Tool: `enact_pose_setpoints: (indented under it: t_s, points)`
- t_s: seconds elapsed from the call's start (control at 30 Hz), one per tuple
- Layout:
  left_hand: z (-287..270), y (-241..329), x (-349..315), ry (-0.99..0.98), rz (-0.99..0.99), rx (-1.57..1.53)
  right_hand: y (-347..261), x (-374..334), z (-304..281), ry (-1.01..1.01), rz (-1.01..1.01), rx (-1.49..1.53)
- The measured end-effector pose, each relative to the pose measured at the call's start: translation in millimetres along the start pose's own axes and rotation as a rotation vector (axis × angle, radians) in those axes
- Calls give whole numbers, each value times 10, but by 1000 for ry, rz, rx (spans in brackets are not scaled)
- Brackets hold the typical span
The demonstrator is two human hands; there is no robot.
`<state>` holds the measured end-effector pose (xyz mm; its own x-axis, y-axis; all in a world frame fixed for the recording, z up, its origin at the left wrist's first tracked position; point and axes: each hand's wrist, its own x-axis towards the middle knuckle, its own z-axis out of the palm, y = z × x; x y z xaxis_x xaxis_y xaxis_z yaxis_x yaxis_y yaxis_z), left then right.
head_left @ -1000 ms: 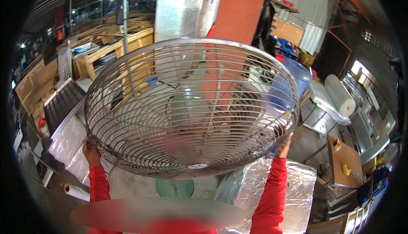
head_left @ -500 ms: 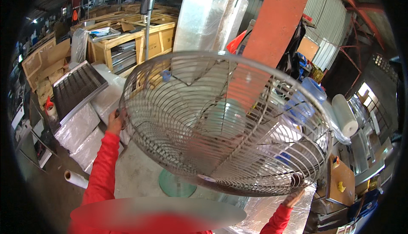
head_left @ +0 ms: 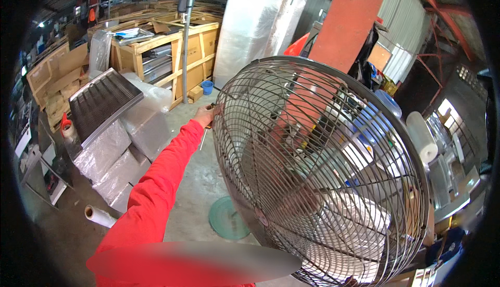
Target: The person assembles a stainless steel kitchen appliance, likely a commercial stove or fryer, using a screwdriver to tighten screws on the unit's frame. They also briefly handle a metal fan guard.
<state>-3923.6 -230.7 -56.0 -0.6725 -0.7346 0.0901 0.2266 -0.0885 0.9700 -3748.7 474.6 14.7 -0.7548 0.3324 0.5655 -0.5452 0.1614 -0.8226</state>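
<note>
A large round wire fan guard (head_left: 323, 177) with a dark rim fills the middle and right of the view, tilted with its lower edge towards me. My left hand (head_left: 205, 116) is closed on its left rim, the red-sleeved arm stretched forward. Below those fingers a thin metal shaft (head_left: 202, 140) sticks out, with a bit of orange-yellow above it; it looks like a screwdriver held along with the rim. My right hand cannot be made out; the guard's lower right part covers that area. Behind the guard's lower left edge a green round disc (head_left: 229, 217) lies on the floor.
At the left, a dark slatted metal panel (head_left: 107, 104) leans on plastic-wrapped boxes (head_left: 107, 154). A wrap roll (head_left: 99, 215) lies on the floor. Wooden crates (head_left: 200, 52) and a small blue bucket (head_left: 207, 87) stand farther back. A red column (head_left: 351, 21) rises behind the guard.
The guard has swung round to the right and down, turning more upright. My left hand has moved right with its rim. My right hand has gone from sight.
</note>
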Motion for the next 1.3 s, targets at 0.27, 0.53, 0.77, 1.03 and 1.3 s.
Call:
enact_pose_setpoints:
  t_s: [0.27,0.53,0.77,1.03,1.3]
  points:
    - [514,152,-420,121,-139,90,-408,-1139,-91,-19,-130,3]
    - [-1770,-1644,-4156,422,-736,730,-251,-1167,58,-236,-242,-438]
    - [-3068,-2413,-9558,236,-1260,1036,3,-1046,-85,-134,-365,-167]
    - [-2740,-1078,-11368,580,-1476,593,79,-1014,-7,-252,-446,-312]
    - [-3582,-1358,-11324,855,-1131,379,140,-1427,-49,-54,-565,-564]
